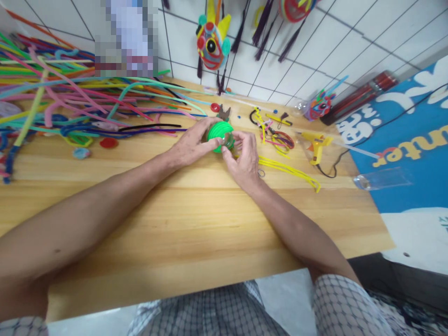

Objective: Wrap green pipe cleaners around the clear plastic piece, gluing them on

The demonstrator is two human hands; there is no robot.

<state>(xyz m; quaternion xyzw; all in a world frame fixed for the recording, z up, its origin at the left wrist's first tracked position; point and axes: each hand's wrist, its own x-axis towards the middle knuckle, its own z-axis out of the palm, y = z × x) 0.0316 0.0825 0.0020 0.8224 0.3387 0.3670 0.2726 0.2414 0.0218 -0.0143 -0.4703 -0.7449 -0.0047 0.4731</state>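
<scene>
A bright green, ridged, rounded piece (pixel 220 132), which looks like coiled fuzzy stem, is held above the wooden table. My left hand (pixel 194 144) grips it from the left, with the thumb across its near side. At its right side my right hand (pixel 244 156) is closed, thumb and fingers pinched around a small brownish piece (pixel 229 139) against the green one; its exact kind is unclear. Just behind lie a dark brown jagged piece (pixel 224 112) and a red disc (pixel 214 108). Yellow fuzzy stems (pixel 290 170) lie to the right of my right hand.
Many coloured fuzzy stems (pixel 70 100) are piled at the left. A yellow glue gun (pixel 318 145) with a black cord, loose scraps (pixel 280 139) and a red flask (pixel 364 95) are at the right. Decorated masks (pixel 212 46) hang on the tiled wall.
</scene>
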